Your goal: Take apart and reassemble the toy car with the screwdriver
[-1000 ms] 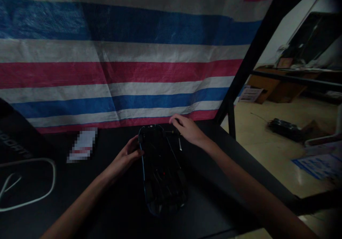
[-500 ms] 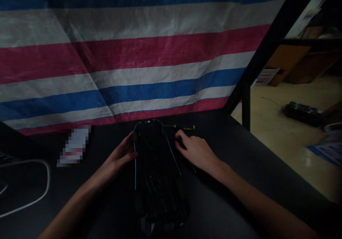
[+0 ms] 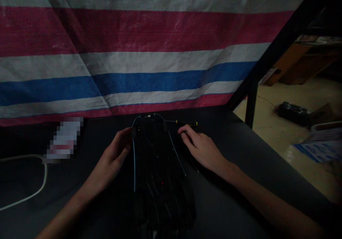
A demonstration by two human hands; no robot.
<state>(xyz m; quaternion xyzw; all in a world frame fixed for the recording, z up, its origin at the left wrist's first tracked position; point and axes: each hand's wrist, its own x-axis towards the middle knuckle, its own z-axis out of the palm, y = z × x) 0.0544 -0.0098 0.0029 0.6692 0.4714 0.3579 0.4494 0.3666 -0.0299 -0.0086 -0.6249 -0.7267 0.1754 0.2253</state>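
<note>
A dark toy car chassis [image 3: 153, 160] lies lengthwise on the black table, with thin blue lines along its edges and a small red spot. My left hand [image 3: 113, 153] is at its left side, thumb and fingers apart, fingertips by the front left wheel [image 3: 134, 131]; whether they touch it is unclear. To the right of the chassis, my right hand [image 3: 200, 144] is curled, thumb and forefinger close together around something dark that I cannot make out. Below that palm a thin dark tool with a shiny tip [image 3: 197, 169] shows in part. Just beyond the fingers lies a yellow-and-black screwdriver [image 3: 187, 122].
A striped plastic sheet [image 3: 160, 60] hangs behind the table. On the left are a blurred-out pale packet or phone-like item [image 3: 64, 139] and a white cable [image 3: 45, 178]. A dark slanted frame post [image 3: 251, 103] stands at right, with a black device [image 3: 292, 112] on the floor beyond.
My left thumb has come off the chassis edge and moved left. My right hand has shifted slightly, fingers still curled. The view has tilted down a little.
</note>
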